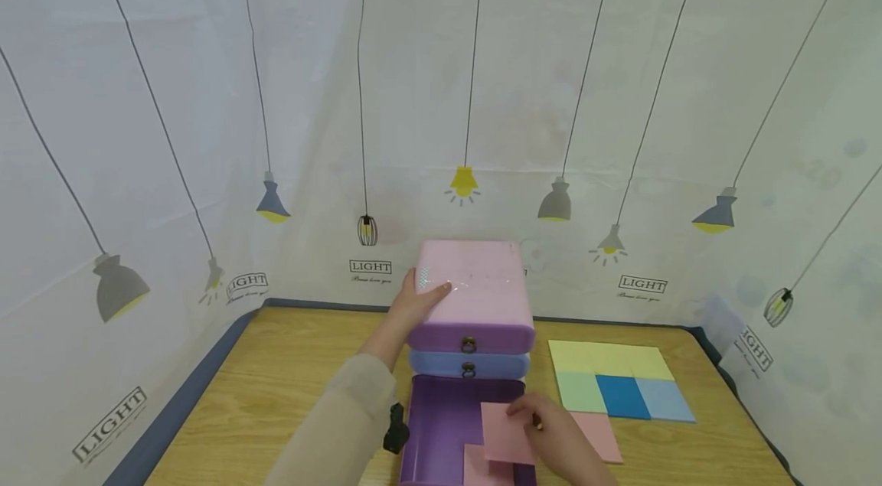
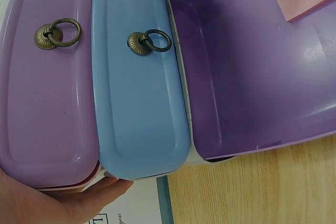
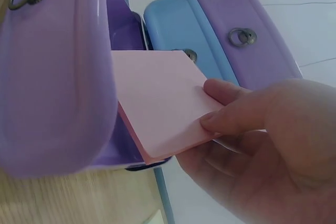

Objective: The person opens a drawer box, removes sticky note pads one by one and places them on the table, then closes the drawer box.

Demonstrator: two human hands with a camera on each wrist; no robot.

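A small drawer cabinet (image 1: 478,287) with a pink top stands on the table. My left hand (image 1: 415,311) grips its left side, thumb lying over the top. The purple top drawer (image 2: 50,98) and the blue middle drawer (image 2: 142,93) are closed, each with a bronze ring pull. Below them the purple bottom drawer (image 1: 441,413) is pulled out. Over its right side, my right hand (image 3: 262,135) pinches a square pink sticky note pad (image 3: 157,95) between thumb and fingers. Another pink pad (image 1: 478,467) lies inside, at the drawer's front.
Right of the cabinet, yellow pads (image 1: 602,358) lie in a row. In front of them are a light green pad (image 1: 580,392), a dark blue pad (image 1: 622,396) and a light blue pad (image 1: 664,399). A pink pad (image 1: 602,436) lies nearer, partly behind my right hand. A lamp-printed backdrop (image 1: 413,88) surrounds the table.
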